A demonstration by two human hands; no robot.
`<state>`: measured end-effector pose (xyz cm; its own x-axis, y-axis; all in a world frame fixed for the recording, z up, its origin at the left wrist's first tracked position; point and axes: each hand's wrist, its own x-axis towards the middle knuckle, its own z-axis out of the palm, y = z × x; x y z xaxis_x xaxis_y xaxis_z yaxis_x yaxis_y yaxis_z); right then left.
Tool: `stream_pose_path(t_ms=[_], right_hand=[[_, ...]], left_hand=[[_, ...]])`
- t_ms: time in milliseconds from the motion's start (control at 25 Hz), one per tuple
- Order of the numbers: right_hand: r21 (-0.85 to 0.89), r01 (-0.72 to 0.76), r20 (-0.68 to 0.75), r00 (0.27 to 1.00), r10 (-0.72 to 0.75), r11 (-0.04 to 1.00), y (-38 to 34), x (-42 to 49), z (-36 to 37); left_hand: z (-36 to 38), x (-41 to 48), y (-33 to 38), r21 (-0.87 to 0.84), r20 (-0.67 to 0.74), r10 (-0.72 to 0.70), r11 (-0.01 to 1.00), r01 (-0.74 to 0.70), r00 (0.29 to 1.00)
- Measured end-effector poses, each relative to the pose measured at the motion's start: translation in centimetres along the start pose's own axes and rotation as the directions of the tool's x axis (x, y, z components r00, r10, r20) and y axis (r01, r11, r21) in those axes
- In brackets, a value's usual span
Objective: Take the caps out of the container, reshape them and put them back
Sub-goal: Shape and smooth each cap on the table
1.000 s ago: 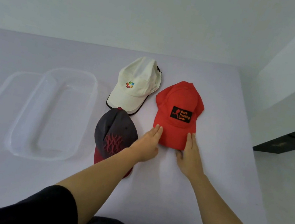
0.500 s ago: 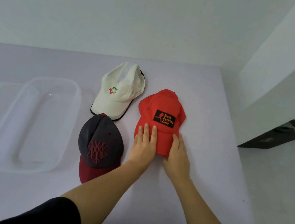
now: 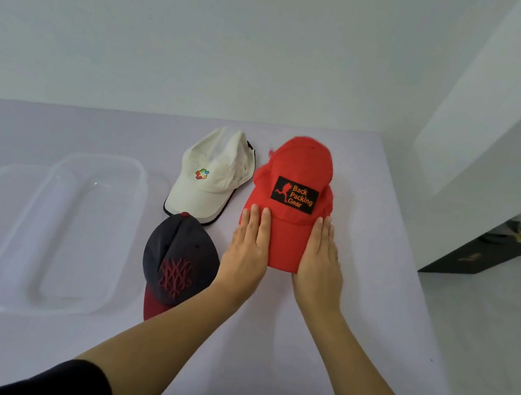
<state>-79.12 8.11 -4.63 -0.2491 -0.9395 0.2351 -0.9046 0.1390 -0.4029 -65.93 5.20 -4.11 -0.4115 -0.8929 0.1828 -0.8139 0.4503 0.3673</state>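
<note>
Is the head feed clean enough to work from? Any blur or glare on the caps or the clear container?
Head view: soft, even light, faint shadows. Head view: the red cap is smeared at its far crown edge, though its patch text reads clearly. Head view: the clear container nearly blends into the pale table, with one small glint. Head view: wide-angle bending slants the table edges.

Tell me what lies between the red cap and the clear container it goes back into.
The dark cap and the white cap lie between the red cap and the container to its left. The left hand and the right hand rest flat on it. Lifting it over them would likely clear the way.
</note>
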Motion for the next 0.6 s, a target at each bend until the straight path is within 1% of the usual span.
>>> stream_pose_path(t_ms=[40, 120, 200, 240, 320, 400, 480, 520, 600], right_hand=[[0.023, 0.002, -0.006, 1.0, -0.002, 1.0, -0.2, 0.1, -0.3], [0.062, 0.021, -0.056, 0.998, -0.017, 0.998, -0.7, 0.5, -1.2], [0.058, 0.042, -0.088, 0.995, -0.037, 0.997, -1.1, 0.6, -1.9], [0.037, 0.049, -0.087, 0.995, -0.046, 0.998, -1.1, 0.5, -1.9], [0.02, 0.049, -0.047, 0.998, -0.048, 0.999, -1.0, 0.1, -1.7], [0.072, -0.018, 0.024, 1.0, 0.017, 0.997, -1.5, -0.3, -1.8], [0.137, -0.102, 0.112, 0.99, 0.087, 0.985, -2.1, -0.2, -1.9], [0.154, -0.123, 0.119, 0.987, 0.105, 0.98, -2.6, 0.0, -2.1], [0.202, -0.122, 0.085, 0.991, 0.107, 0.972, -3.6, 0.3, -2.8]], left_hand=[[-0.4, 0.1, 0.3, -0.007, -0.008, 0.005, 1.0, -0.005, 1.0], [-1.0, 0.6, 0.4, -0.038, -0.069, 0.013, 0.999, -0.015, 0.998], [-1.5, 0.9, 0.2, -0.092, -0.108, -0.017, 0.996, 0.007, 0.994], [-1.6, 1.1, 0.0, -0.114, -0.09, -0.036, 0.993, 0.026, 0.995], [-1.8, 1.1, -0.4, -0.105, -0.024, -0.053, 0.993, 0.05, 0.998], [-1.7, 0.8, -0.3, -0.096, 0.007, -0.066, 0.993, 0.066, 0.998], [-1.9, 0.6, 0.3, -0.194, 0.026, -0.152, 0.969, 0.154, 0.988], [-2.1, 0.5, 0.7, -0.255, 0.034, -0.206, 0.944, 0.207, 0.978], [-2.9, 0.4, 1.6, -0.36, 0.044, -0.302, 0.884, 0.297, 0.952]])
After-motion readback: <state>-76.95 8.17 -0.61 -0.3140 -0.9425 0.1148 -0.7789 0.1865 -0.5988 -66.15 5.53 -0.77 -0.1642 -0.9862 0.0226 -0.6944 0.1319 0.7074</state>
